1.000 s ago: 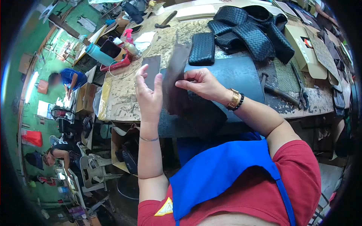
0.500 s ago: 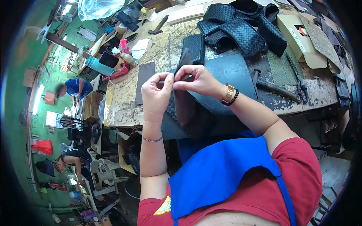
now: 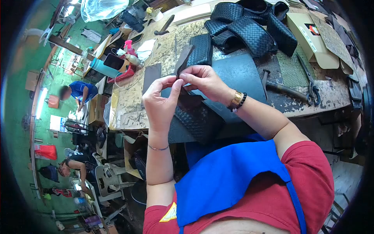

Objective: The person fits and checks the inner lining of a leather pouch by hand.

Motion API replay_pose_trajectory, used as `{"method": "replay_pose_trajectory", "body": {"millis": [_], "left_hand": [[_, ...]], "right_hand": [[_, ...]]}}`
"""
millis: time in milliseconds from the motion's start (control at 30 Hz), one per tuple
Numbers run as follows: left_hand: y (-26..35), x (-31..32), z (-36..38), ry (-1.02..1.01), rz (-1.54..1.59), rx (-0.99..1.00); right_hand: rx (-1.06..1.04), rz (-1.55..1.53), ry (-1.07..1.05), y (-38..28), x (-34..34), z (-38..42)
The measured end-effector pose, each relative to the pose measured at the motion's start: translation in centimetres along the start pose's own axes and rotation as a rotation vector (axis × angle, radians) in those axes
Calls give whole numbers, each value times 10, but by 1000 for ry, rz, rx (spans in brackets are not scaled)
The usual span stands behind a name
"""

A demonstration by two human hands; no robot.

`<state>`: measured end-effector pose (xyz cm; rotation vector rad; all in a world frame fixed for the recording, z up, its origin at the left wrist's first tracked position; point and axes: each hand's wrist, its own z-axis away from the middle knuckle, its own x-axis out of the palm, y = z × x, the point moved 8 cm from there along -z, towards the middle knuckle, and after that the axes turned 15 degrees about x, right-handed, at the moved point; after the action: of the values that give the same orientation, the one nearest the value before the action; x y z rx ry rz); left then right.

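My left hand [image 3: 161,99] and my right hand [image 3: 206,82] meet over the workbench, thumbs and forefingers pinched on a thin dark strip [image 3: 183,59]. The strip stands up beyond my fingertips, and its lower part is partly hidden behind my hands. Beneath it lies a black woven piece [image 3: 196,119] at the bench's near edge. A black woven block-shaped piece [image 3: 200,49] sits just beyond my right hand. The blue-black flat sheet [image 3: 237,78] extends under my right wrist.
Black woven bands [image 3: 253,35] are heaped at the back. On the right are a hammer [image 3: 286,90], scissors [image 3: 309,80] and an open carton [image 3: 311,43]. Another hammer [image 3: 164,25] lies at the back left. Two people work on the far left, one in blue [image 3: 82,91].
The dark strip has been raised and its lower end no longer hangs down below my hands. My fingertips have come together, and more of the woven piece beneath shows.
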<state>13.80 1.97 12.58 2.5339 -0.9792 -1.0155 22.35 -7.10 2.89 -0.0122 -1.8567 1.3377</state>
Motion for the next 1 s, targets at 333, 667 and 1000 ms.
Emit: {"method": "replay_pose_trajectory", "body": {"millis": [333,667,1000], "left_hand": [[-9,-4,9,67,40,-59],[-6,-14,0,-157,-415,150],[-5,-23,13,-131,-483,153]], "right_hand": [[-232,136,87,-11,-2,4],[-634,1224,277,-41,19,23],[-321,1627,403,-45,-28,11]]}}
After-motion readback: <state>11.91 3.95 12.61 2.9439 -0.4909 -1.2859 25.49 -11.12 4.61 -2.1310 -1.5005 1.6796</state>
